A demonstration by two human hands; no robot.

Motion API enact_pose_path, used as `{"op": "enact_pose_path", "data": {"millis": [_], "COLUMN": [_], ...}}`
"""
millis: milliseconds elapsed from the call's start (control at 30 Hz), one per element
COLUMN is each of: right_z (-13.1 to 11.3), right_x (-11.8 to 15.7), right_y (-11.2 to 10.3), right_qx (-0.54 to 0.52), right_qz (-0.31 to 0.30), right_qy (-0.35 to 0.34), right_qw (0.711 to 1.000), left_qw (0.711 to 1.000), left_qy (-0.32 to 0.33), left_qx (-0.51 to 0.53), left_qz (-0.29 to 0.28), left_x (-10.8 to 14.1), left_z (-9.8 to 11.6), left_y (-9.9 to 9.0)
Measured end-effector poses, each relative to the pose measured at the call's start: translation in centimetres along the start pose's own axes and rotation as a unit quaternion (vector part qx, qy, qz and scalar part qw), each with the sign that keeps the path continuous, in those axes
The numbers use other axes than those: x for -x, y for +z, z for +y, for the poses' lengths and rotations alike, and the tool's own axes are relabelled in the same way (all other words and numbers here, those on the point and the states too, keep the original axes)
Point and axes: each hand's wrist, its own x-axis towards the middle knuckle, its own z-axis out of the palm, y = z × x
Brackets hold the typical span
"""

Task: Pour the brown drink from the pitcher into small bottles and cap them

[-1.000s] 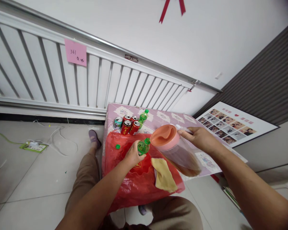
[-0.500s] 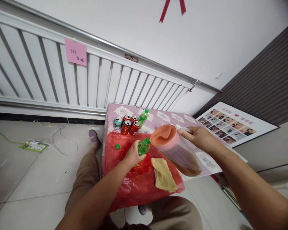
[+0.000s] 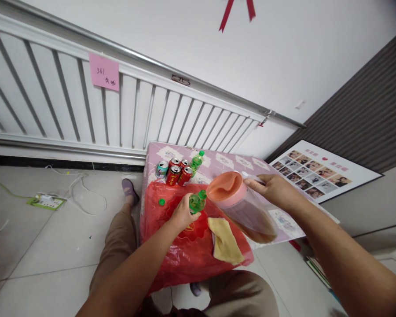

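With the green bottle [image 3: 198,202] as the centre of a clock laid over the view, the left hand [image 3: 184,213] reaches in from seven o'clock, its fingers wrapped around the smooth, translucent plastic body, whose narrow neck leans slightly to one o'clock. The right hand [image 3: 267,187] comes from four o'clock, fingers curled around the handle of a clear jug [image 3: 251,218] at between three and four o'clock. The jug is a rounded cylinder, tipped so that its glossy orange lid [image 3: 226,189], round with a curved moulded ridge, faces the bottle's neck; whether they touch cannot be told. Brown liquid [image 3: 265,233] lies along the jug's lower end. A thin, crinkled red plastic sheet [image 3: 174,264] spreads over the near part of the surface [image 3: 251,165], which has a pink patterned cover. On the sheet, a wavy-edged red tray [image 3: 201,233] shows at six o'clock, a soft, flat yellow cloth [image 3: 227,241] at five, and a small round green cap [image 3: 162,202] at nine. Cylindrical metal cans, four red cans [image 3: 174,176] and a blue-green can [image 3: 161,169], cluster upright near eleven; a second bottle [image 3: 197,162], also green plastic, stands at twelve.
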Motion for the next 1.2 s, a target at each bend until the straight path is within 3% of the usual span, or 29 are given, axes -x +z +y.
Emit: {"op": "enact_pose_path", "data": {"millis": [1200], "right_z": [0.47], "right_x": [-0.24], "right_y": [0.14], "right_qx": [0.01], "right_qz": [-0.01], "right_qy": [0.0], "right_qw": [1.0], "left_qw": [1.0], "left_qy": [0.01], "left_qx": [0.01], "left_qz": [0.01], "left_x": [0.03], "left_z": [-0.2], "left_y": [0.07]}}
